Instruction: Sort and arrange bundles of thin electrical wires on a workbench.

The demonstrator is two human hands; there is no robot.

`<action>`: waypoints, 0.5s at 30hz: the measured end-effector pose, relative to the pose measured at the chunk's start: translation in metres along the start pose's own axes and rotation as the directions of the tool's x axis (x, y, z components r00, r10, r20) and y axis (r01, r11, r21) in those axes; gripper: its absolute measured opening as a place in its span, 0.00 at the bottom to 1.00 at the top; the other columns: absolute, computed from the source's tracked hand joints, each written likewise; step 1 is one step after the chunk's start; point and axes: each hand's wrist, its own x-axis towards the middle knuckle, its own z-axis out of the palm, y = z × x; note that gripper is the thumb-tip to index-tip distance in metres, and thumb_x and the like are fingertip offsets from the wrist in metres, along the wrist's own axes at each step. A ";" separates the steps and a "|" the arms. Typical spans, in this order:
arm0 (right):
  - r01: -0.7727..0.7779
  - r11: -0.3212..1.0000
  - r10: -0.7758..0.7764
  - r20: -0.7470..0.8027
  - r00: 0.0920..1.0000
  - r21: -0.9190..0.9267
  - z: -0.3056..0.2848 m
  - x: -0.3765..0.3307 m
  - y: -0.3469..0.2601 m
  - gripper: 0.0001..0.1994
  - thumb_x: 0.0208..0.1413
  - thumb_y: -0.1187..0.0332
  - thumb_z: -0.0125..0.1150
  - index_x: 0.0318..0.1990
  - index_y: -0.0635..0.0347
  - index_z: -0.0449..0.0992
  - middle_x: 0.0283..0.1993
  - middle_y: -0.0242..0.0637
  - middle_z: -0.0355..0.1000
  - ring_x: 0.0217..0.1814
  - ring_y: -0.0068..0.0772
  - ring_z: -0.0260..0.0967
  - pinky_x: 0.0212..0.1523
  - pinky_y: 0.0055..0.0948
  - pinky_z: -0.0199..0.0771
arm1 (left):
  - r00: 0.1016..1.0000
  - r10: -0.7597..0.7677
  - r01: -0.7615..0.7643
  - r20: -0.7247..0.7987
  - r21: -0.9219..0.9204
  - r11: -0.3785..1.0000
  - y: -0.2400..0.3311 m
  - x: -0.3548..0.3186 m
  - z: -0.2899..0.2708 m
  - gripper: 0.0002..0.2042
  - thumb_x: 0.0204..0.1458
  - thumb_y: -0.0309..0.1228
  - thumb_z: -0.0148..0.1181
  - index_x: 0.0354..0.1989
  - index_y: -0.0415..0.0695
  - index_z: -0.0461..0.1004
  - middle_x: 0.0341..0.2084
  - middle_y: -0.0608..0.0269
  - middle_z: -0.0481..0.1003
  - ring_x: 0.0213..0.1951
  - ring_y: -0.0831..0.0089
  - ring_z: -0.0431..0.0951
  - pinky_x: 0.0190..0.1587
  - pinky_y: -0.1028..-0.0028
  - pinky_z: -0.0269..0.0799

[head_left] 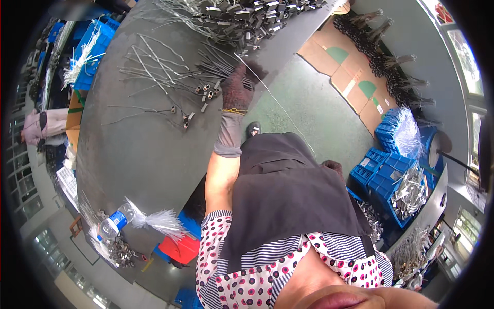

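Wire bundle (218,66): dark, over grey table (139,159) | left hand (238,88): gloved, fingers closed around bundle | right hand (333,166): gloved, mostly hidden by dark apron (298,201), fingers' state cannot be told | loose wires (170,81): on table, left of bundle

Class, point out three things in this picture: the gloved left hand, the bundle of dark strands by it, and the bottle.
Left hand (237,89), head view: back of the glove.
Bundle of dark strands (219,65), head view: middle of the strands.
Bottle (118,221), head view: its blue label.
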 end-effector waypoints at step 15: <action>0.017 0.977 -0.038 -0.097 0.995 -0.212 0.000 0.063 -0.081 0.12 0.48 0.65 0.68 0.22 0.64 0.76 0.18 0.30 0.69 0.19 0.20 0.62 0.22 0.25 0.63 | 0.949 0.311 -0.284 -0.050 0.292 0.913 0.002 -0.002 -0.040 0.11 0.65 0.38 0.51 0.44 0.45 0.75 0.32 0.66 0.77 0.37 0.73 0.78 0.44 0.69 0.78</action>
